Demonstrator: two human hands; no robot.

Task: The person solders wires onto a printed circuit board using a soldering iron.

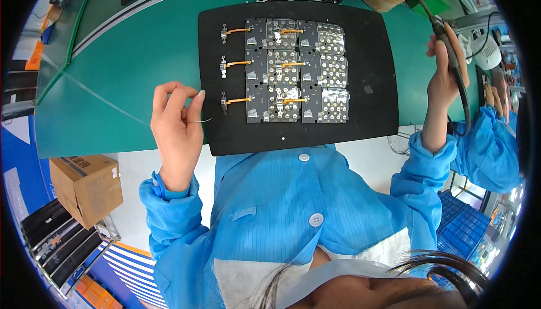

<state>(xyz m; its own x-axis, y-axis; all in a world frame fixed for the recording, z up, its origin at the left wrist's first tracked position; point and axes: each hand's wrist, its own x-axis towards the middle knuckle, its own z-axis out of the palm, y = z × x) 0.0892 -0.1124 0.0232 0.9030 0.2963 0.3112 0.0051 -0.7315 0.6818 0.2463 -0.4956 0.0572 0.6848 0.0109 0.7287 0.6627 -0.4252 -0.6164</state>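
The left hand (176, 126) pinches a thin wire (202, 120) in its fingers, just left of the black mat (372, 61) on the green worktop (141, 55). The right hand (445, 78) grips a soldering iron (451, 55), held up at the right, well apart from the circuit boards (296, 71). The iron has not touched the boards yet, so the joining work looks still to do.
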